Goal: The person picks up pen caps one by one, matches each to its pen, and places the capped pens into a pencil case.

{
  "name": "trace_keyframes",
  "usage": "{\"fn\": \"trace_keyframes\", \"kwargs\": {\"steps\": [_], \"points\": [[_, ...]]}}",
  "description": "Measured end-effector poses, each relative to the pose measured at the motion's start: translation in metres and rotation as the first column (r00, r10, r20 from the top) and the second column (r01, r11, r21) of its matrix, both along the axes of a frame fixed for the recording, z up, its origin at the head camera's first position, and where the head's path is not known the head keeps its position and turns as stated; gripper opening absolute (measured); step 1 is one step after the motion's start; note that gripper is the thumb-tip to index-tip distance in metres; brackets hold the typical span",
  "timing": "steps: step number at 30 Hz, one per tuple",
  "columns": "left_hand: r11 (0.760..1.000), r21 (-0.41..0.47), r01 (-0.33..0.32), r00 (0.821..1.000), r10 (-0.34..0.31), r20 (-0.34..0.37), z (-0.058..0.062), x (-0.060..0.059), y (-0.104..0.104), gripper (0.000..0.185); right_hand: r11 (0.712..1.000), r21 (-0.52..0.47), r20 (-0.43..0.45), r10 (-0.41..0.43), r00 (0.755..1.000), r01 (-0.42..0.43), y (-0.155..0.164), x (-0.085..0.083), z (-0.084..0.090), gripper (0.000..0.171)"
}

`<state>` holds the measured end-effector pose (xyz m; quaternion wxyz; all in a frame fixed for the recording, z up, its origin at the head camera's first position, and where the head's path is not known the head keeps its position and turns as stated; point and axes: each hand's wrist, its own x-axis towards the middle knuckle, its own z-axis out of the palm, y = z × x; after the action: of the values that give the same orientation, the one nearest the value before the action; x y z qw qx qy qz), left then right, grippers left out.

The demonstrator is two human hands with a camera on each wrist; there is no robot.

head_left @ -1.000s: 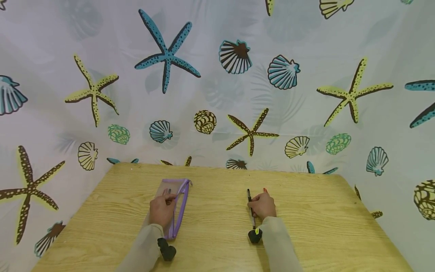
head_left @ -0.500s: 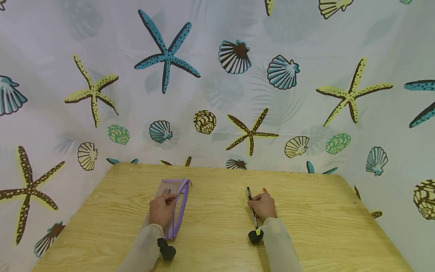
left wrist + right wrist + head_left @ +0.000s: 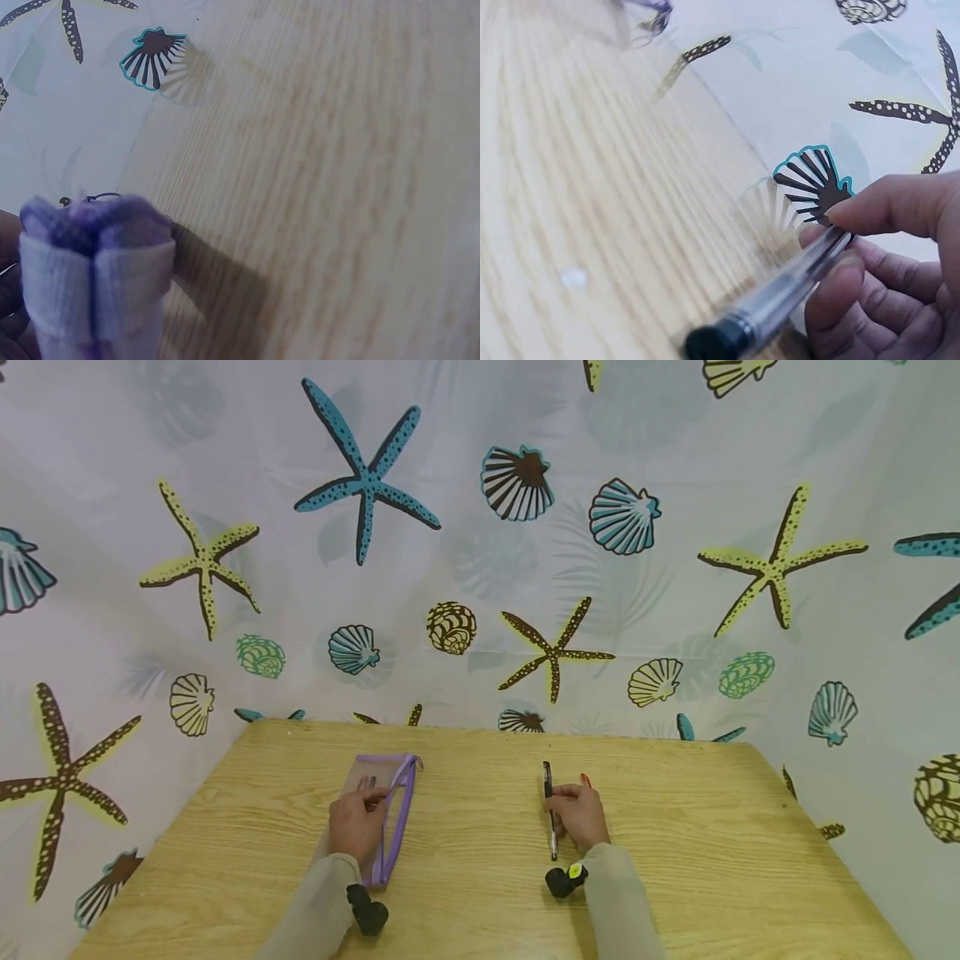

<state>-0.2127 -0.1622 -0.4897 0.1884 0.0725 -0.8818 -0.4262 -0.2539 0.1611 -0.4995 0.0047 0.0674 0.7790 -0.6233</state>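
A see-through pencil case (image 3: 400, 827) with purple trim lies on the left of the table, its zip side gaping. My left hand (image 3: 356, 827) pinches its top edge. In the left wrist view the pencil case (image 3: 97, 277) stands up close to the camera, fingers at its left. A grey tip (image 3: 372, 782) shows just past the left fingers. My right hand (image 3: 579, 814) holds a clear-barrelled pen (image 3: 553, 839) with a black cap, gripped between thumb and fingers. The right wrist view shows the pen's dark end (image 3: 716, 341) pointing at the camera. A red pen (image 3: 586, 780) pokes out behind that hand, mostly hidden.
The wooden table (image 3: 480, 910) meets a hanging white curtain (image 3: 480, 560) printed with starfish and shells at its back and sides. A black camera (image 3: 367, 910) sits on the left wrist and another camera (image 3: 564, 882) on the right.
The pen in my right hand has moved away from the wrist and now points more straight ahead. The right fingers have shifted slightly along it. My left hand and the pencil case stay put.
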Motion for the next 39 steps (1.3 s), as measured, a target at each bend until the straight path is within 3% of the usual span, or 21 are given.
{"fn": "trace_keyframes", "kwargs": {"steps": [20, 39], "points": [[1.000, -0.013, 0.020, 1.000, -0.020, 0.000, 0.000, 0.000, -0.002, 0.018, 0.961, -0.276, 0.011, 0.021, 1.000, -0.017, 0.001, -0.004, -0.011, 0.033], [1.000, -0.001, 0.026, 1.000, -0.026, 0.004, 0.002, 0.002, -0.001, 0.019, 0.933, -0.348, -0.032, 0.085, 0.996, -0.091, -0.016, 0.000, -0.010, 0.034]]}}
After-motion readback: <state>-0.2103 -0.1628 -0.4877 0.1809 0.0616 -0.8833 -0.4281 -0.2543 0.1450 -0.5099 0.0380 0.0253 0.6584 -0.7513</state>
